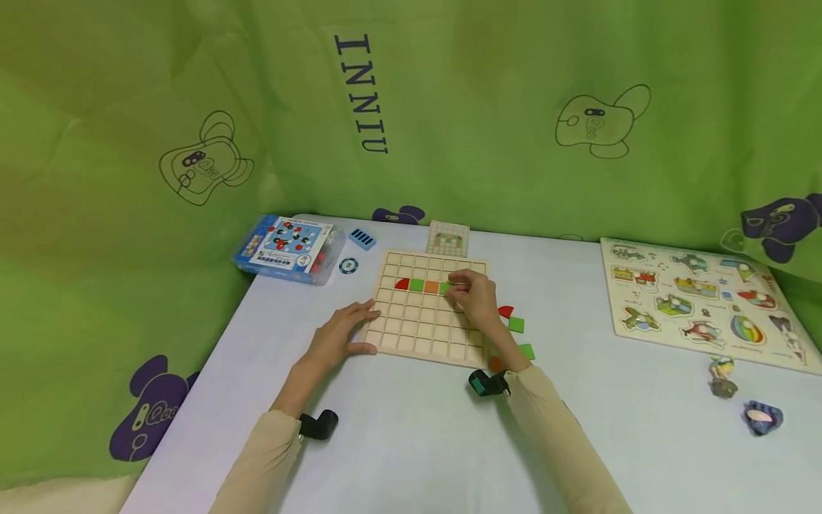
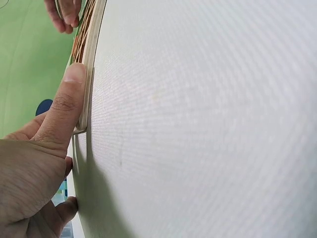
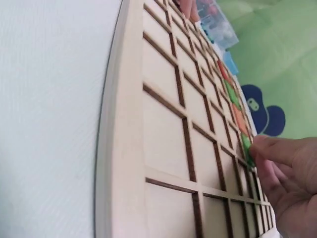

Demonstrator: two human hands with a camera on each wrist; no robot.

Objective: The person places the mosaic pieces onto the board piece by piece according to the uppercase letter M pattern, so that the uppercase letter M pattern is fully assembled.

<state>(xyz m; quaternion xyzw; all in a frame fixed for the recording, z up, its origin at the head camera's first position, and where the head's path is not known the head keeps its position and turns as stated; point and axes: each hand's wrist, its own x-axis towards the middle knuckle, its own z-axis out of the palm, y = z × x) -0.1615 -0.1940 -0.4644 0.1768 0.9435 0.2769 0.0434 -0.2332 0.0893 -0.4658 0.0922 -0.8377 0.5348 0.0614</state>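
Observation:
A wooden grid board (image 1: 417, 332) lies flat on the table. Its second row holds a red quarter-round tile (image 1: 402, 284), a green tile (image 1: 417, 285) and an orange tile (image 1: 432, 286). My right hand (image 1: 452, 284) pinches another green tile (image 3: 246, 145) at the cell beside the orange one, fingertips (image 3: 270, 151) on its edge. My left hand (image 1: 359, 325) rests with straight fingers on the board's left edge; its thumb (image 2: 67, 99) presses against the board's rim (image 2: 90, 59). Loose red (image 1: 506, 311), green (image 1: 516, 324) and green (image 1: 526, 351) tiles lie right of the board.
A blue game box (image 1: 289, 248), a blue card (image 1: 362, 238), a round token (image 1: 348, 265) and a pattern card (image 1: 448, 238) lie behind the board. A peg puzzle (image 1: 700, 300) sits far right, with loose pieces (image 1: 723, 378) before it. Green cloth hangs behind.

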